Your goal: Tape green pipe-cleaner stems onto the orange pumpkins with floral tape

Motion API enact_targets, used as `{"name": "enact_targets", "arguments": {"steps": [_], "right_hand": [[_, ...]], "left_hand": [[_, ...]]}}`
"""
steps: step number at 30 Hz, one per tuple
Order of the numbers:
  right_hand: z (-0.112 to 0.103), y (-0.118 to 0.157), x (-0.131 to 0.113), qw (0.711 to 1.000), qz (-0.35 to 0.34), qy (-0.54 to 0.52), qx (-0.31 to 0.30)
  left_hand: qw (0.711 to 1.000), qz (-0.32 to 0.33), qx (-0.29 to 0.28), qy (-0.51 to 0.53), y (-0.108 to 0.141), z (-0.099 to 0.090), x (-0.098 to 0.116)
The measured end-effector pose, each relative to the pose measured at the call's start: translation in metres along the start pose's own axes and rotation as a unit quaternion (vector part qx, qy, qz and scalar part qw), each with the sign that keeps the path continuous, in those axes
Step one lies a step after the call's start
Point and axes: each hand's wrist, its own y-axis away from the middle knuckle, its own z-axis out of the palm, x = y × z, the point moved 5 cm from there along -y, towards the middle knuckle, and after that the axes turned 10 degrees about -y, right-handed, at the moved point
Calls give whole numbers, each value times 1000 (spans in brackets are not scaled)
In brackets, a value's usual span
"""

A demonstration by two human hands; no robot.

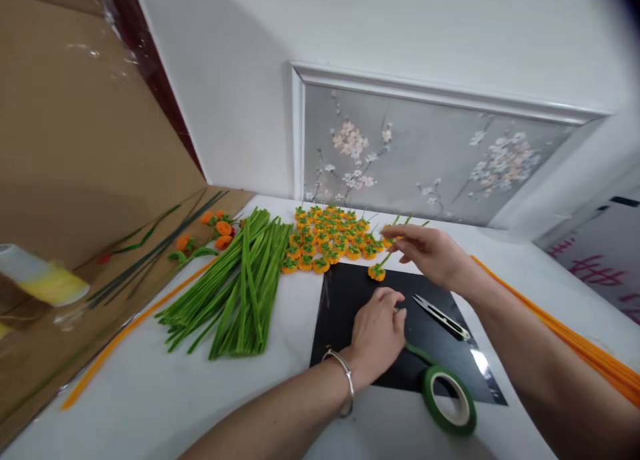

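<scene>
Left hand (379,333) pinches tape (419,353); whether right hand (431,252) grips, I cannot tell. Tugging could drag the roll (433,407) off the mat's (345,307) near edge.

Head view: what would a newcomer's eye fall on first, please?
Probably the bright green stems, fanned out left of the black mat, and the crowd of small orange flowers near the wall. Next, perhaps the roll of green tape at the mat's near edge, toward the right.

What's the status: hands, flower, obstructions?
Left hand by green tape strip, grip unclear. Right hand at stemmed orange flower, grip unclear. Snips on black mat, possibly in the way.
</scene>
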Motion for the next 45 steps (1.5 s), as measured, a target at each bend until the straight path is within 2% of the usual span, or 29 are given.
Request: {"name": "enact_targets", "arguments": {"steps": [3,6,10,15,21,26,31,36,45], "right_hand": [[-26,41,9,997,75,12,0],[-34,82,14,986,133,89,-46],[-28,122,19,971,164,138,-106],[-9,146,28,957,190,152,-158],[-3,149,30,950,166,225,-138],[-18,145,39,949,162,244,-120],[-34,146,44,955,135,233,-129],[-42,136,38,959,119,222,-131],[-36,121,32,967,110,187,-132]], "left_hand": [[1000,15,22,14,-5,-2,-1],[998,3,11,62,-13,0,-5],[997,-11,10,79,-19,-3,-9],[997,-28,12,76,-20,-7,-8],[989,-100,12,104,-32,-8,-17],[974,-166,26,150,-42,-20,-27],[964,-196,50,174,-43,-31,-31],[966,-190,51,170,-43,-33,-27],[986,-116,38,112,-48,-36,-21]]}}
